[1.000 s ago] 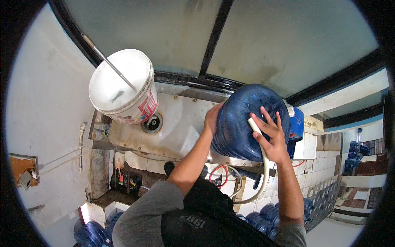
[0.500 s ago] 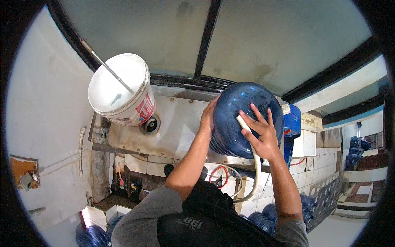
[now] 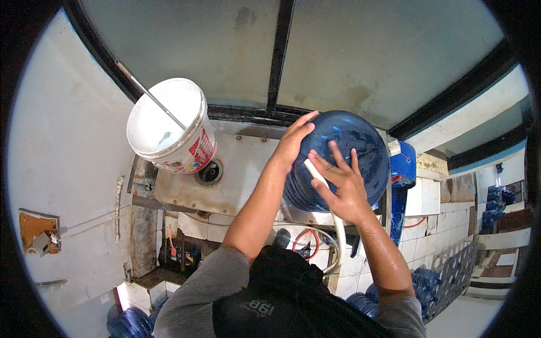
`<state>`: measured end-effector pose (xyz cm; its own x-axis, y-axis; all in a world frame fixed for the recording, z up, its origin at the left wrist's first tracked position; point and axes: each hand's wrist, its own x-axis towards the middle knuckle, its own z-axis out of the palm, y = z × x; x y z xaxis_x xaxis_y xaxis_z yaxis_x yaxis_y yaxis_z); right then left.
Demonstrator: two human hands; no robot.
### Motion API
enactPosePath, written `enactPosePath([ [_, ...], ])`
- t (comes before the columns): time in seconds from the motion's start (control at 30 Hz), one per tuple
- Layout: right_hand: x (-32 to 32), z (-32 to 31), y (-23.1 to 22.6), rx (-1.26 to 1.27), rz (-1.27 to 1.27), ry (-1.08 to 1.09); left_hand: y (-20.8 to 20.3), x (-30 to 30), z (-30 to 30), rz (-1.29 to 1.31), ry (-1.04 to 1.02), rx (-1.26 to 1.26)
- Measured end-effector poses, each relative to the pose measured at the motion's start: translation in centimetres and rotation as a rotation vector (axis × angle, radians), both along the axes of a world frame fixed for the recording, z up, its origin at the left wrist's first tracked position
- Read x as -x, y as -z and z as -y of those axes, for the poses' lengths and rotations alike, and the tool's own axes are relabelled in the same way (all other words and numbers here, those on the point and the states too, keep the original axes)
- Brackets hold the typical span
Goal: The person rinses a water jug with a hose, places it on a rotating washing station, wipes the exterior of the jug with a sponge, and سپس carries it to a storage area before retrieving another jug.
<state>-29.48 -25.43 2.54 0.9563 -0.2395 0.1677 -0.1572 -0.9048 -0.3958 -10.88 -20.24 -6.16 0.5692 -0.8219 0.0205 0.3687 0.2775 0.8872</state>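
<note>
Large blue water jug [image 3: 344,158] now standing bottom-up on the wet metal counter [image 3: 242,180], right of centre, closer and lower in view than a second ago. Left hand [image 3: 293,141] cupped over its far left shoulder, fingers together and pressed flat to the plastic. Right hand [image 3: 341,186] splayed wide on the near face, fingers spread, pinning a white hose [image 3: 332,219] under the palm; hose slid down from between the fingertips to curve below the wrist. Judged from that: jug steadied, hose brought into working position against it.

White bucket [image 3: 169,129] at far left on the counter, round, with a red-and-blue printed label band on its side and a thin rod [image 3: 149,94] leaning inside. Drain hole [image 3: 209,172] just beside it. Blue container [image 3: 403,166] tucked behind the jug at right. More blue jugs [image 3: 420,281] stacked near right.
</note>
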Motion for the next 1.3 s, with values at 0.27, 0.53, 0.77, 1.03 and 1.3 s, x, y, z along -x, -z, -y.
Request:
enactPosePath([
  [0.27, -1.3, 1.1, 1.1, -0.099, 0.084, 0.207, 2.8, 4.6, -2.9, 0.159, -0.148, 0.107],
  [0.53, -1.1, 1.7, 1.3, -0.121, 0.102, 0.046, 0.5, -1.8, 0.4, 0.038, 0.140, -0.031],
  [0.77, 0.2, 1.9, 1.2, -0.093, 0.131, -0.031, 1.1, -3.4, 2.5, 0.114, 0.319, 0.052],
  [1.03, -2.2, 7.2, 1.7, -0.155, 0.062, 0.020, 0.4, 2.9, -1.5, 0.222, -0.183, -0.137],
  [1.3, 0.3, 8.1, -0.1, -0.109, -0.069, -0.250, -1.7, -0.6, 1.7, 0.468, -0.009, -0.373],
])
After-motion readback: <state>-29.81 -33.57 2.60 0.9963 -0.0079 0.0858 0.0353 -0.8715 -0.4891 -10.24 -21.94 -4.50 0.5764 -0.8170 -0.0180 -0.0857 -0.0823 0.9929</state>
